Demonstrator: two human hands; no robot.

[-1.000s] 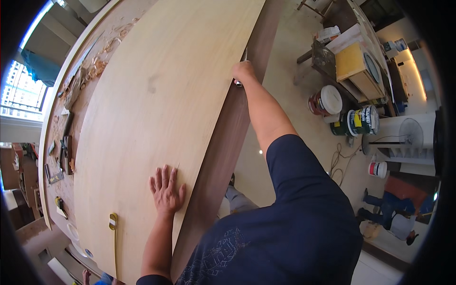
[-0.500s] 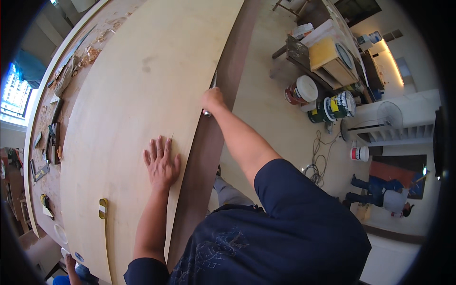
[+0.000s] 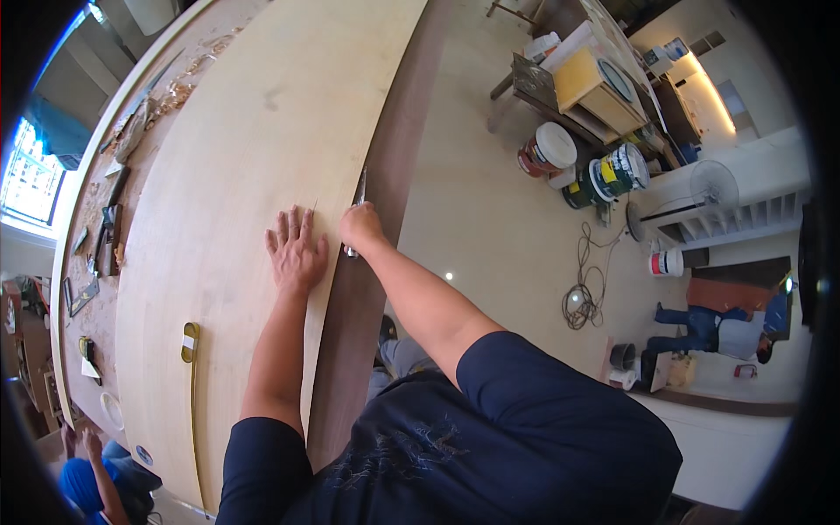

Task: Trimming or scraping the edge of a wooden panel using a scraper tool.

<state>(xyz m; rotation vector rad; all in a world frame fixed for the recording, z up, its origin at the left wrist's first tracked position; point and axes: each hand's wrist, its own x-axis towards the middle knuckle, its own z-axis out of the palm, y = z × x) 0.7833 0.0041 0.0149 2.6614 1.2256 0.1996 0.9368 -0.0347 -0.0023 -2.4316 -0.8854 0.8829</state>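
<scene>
A pale wooden sheet (image 3: 201, 149) lies over a brown board (image 3: 350, 376) that shows along its right edge. My left hand (image 3: 297, 254) rests flat on the sheet near that edge, fingers spread and empty. Just right of it, my right hand (image 3: 359, 226) grips a slim metal-bladed tool (image 3: 362, 184) at the sheet's edge, the blade pointing away from me; much of its handle is hidden by my fingers. A yellow strip with a looped end (image 3: 190, 346) lies left of my left forearm.
Tools (image 3: 109, 241) and shavings line the worktable's left side. On the right stand paint buckets (image 3: 542, 153), a wooden box (image 3: 595, 92) on a table, a fan (image 3: 713, 184) and cable coils (image 3: 582, 297). A co-worker (image 3: 83, 481) is at lower left, another person (image 3: 726, 332) at right.
My right hand has slid down the sheet's edge toward me with the tool. My left hand lies a little farther forward, now beside it. The view has shifted; more of the lower-left co-worker shows.
</scene>
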